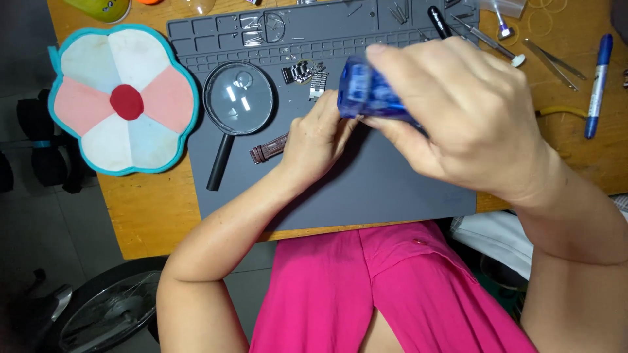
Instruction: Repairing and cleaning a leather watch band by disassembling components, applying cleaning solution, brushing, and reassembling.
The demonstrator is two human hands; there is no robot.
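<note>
Fingers of right hand [458, 111] clamped on blue tool [369, 95], left hand [317, 140] curled on brown strap [267, 150]; steady both on mat [366, 189], press gently

No packages, signs or screens showed; only the blue marker pen [598, 84] at the right bore a small label.

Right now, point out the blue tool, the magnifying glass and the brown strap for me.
blue tool [364, 95]: head view, on its translucent blue body left of the right hand's fingers.
magnifying glass [239, 99]: head view, middle of the round lens.
brown strap [267, 150]: head view, on the leather left of the left hand.
</note>
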